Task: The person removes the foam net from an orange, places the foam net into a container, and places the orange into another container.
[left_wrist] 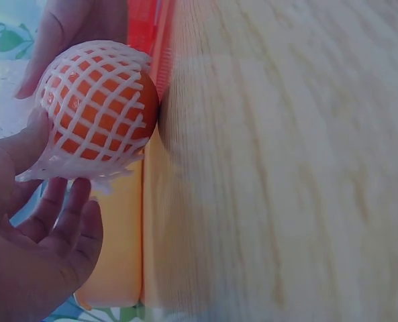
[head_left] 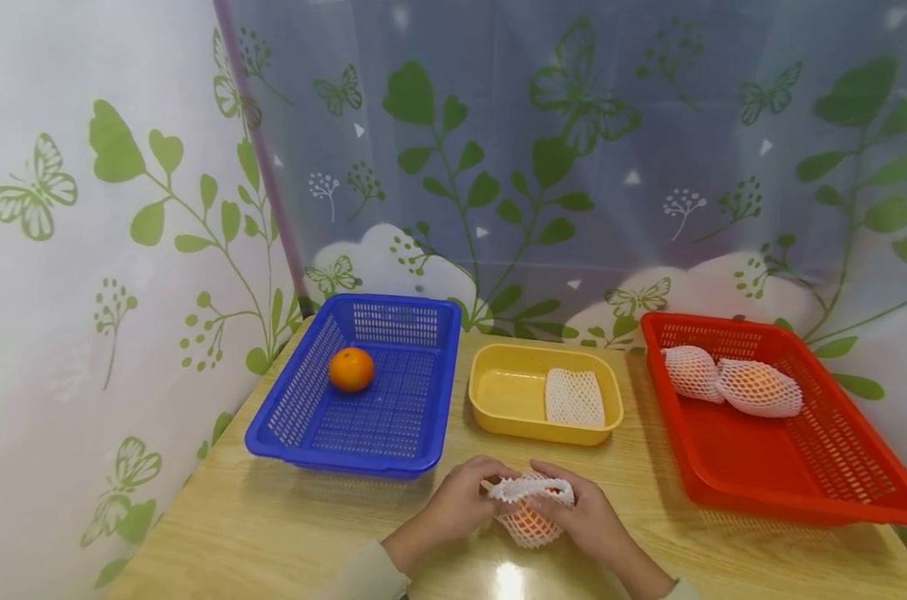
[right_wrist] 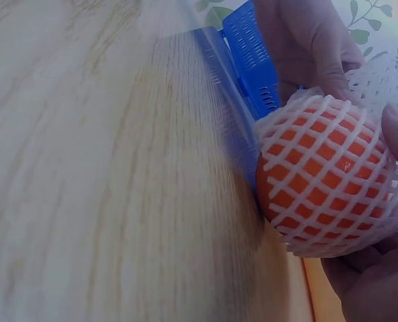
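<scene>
An orange (head_left: pixel 530 525) stands on the table's near middle, partly covered by a white foam net (head_left: pixel 532 486) whose top edge is spread. My left hand (head_left: pixel 464 498) grips the net from the left, with the thumb on it in the left wrist view. From the right, my right hand (head_left: pixel 592 515) holds the same net, its thumb lying over the front. Through the mesh the orange's skin (right_wrist: pixel 319 168) shows, and its lower end is bare at the table. Some fingertips are hidden behind the net.
A blue basket (head_left: pixel 348 450) at the left holds one bare orange (head_left: pixel 352 369). Behind my hands, a yellow tray (head_left: pixel 506 392) contains a flat foam net (head_left: pixel 575 398). The red basket (head_left: pixel 754 467) on the right has two netted fruits (head_left: pixel 757 386). A patterned curtain hangs behind.
</scene>
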Tool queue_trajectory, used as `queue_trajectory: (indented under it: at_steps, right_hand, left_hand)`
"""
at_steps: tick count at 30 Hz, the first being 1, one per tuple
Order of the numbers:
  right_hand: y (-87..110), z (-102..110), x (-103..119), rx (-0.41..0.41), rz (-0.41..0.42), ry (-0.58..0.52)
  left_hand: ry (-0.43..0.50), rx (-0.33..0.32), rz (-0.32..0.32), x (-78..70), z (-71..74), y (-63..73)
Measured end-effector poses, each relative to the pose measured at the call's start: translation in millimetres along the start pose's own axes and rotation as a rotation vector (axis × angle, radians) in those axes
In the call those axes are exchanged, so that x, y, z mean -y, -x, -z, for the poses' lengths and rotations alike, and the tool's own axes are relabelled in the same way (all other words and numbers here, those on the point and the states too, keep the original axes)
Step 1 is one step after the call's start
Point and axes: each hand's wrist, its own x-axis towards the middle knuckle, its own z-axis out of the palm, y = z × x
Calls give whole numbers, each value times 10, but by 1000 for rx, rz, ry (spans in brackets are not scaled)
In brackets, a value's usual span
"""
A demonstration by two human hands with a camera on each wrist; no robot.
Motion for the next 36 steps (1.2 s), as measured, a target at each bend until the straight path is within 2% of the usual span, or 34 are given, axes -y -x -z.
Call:
queue_trajectory:
  at_steps: [6,9,19,24,28,31,36]
  right_hand:
    - [-8,-1,14,3,4,6]
    - [-13,-18,15,-25,6,11]
    - [-27,-54,-11,-149,40,51]
    - [-27,-84,21,-254,121,66]
    - [-30,-95,55,-270,168,48]
    - [-19,-87,69,-238,138,23]
    - [1,-76,85,-205,13,-4]
  left_hand:
    - [38,-65,-22,-1,-4,4]
    - [33,-67,-19,5,6,12]
    - [43,79,-10,11,57,19]
    - [48,80,-7,18,38,31]
    - [44,68,-28,8,38,33]
    - [48,70,-27,-5,36,37]
    - [28,66,-12,-8,37,43]
